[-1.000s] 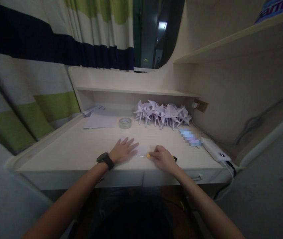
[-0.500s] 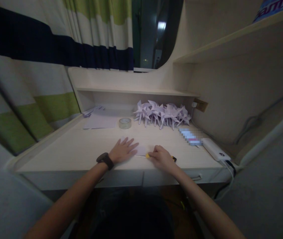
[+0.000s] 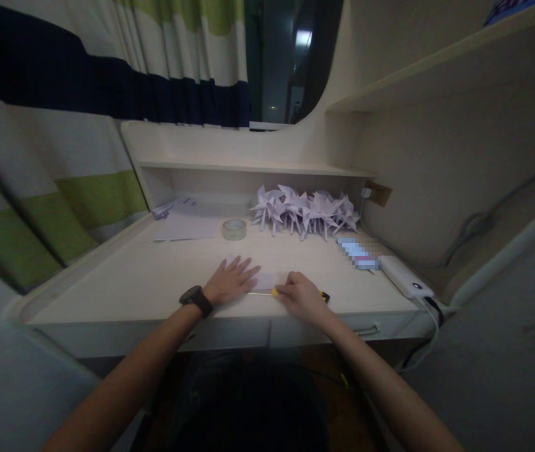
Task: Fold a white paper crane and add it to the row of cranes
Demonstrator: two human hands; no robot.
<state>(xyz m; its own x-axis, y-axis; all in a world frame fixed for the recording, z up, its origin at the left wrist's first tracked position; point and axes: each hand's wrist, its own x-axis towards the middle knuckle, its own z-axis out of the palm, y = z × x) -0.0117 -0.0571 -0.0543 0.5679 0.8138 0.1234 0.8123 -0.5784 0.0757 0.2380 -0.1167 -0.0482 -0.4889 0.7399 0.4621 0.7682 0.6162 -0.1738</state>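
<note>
My left hand (image 3: 232, 281) lies flat on the desk with its fingers spread, pressing on a small piece of white paper (image 3: 264, 280) that shows between my two hands. A dark watch sits on that wrist. My right hand (image 3: 300, 296) is closed around a yellow and black handled tool (image 3: 325, 296), its dark end poking out on the right. From the yellow tip a thin metal shaft or blade runs left along the paper's near edge toward my left fingers. Whether it is a knife or a screwdriver I cannot tell.
Several white paper pinwheels (image 3: 305, 212) are heaped at the back. A clear tape roll (image 3: 234, 230) stands left of them, near white paper sheets (image 3: 187, 225). To the right lie a phone (image 3: 357, 253), its screen blurred out, and a white power bank (image 3: 403, 276) with cables.
The view has shifted slightly, so everything sits a little higher and further left. Both hands keep nearly the same pose on the paper and the tool.
</note>
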